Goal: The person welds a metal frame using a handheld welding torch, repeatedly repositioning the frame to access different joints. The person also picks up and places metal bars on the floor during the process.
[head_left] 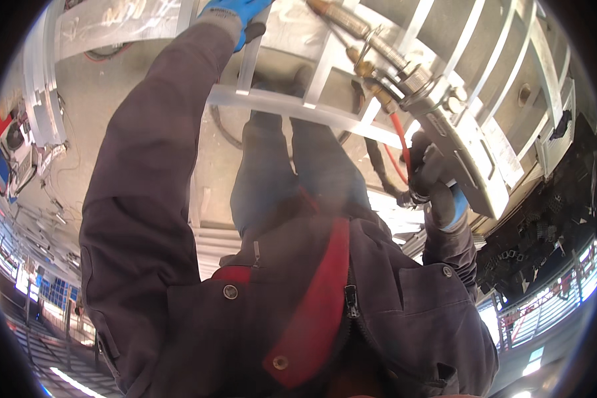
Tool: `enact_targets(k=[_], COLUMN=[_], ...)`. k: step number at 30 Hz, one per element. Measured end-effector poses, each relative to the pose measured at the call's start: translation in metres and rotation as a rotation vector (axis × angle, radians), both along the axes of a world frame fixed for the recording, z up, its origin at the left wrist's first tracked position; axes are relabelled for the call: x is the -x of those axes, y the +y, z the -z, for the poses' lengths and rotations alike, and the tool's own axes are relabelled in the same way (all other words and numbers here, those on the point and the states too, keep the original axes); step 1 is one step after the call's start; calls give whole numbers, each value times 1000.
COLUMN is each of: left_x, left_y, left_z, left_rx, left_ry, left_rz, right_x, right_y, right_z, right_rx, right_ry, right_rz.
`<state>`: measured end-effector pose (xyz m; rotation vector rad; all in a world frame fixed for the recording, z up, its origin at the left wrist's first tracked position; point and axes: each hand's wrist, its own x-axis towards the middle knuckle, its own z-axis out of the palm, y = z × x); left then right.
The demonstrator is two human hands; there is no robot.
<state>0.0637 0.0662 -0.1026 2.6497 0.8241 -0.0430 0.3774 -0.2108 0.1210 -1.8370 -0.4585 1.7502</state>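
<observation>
My right hand (438, 176), in a blue and dark glove, is wrapped round the grip of a long silver power tool (461, 142). Brass fittings and a metal cylinder run forward from it, and a red hose (399, 136) hangs beside its grip. The tool is tilted over a bright metal frame (292, 108) of flat bars and crosspieces; whether its front end touches the metal is not clear. My left hand (235, 18), in a blue glove with a dark thumb pad, reaches to the far side, at the frame's bars. The picture's edge cuts off most of its fingers.
Below the frame lies a grey floor (212, 176) with dark cables. More metal bars (43, 99) stand at the left, near red and blue equipment (10, 149). A dark heap (544, 239) lies at the right.
</observation>
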Motion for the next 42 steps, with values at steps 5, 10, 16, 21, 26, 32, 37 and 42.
enact_targets(k=[5,10,16,21,26,32,37,42], left_x=[-1,-4,-1,-4,-3,-10,-9,-11], left_y=[6,11,12,15,10,9,5,9], left_z=[5,0,-8,-11,-15,-30,-40,-43], left_rx=[60,107,162,180,185,190,189,236], left_ry=[113,118,140,201,171,255,260,343], left_rz=[48,76,98,116,100,82,53,72], right_x=[5,3,2,0,6,47,53,62], right_y=[9,23,30,54,96,123,150,155], right_z=[8,13,9,-15,-37,-4,35,45], right_rx=[18,16,29,69,158,51,-16,79], right_ry=[-14,-31,-63,-123,-218,-259,50,-35], right_rz=[-7,-23,-38,-152,-419,-719,-831,-758])
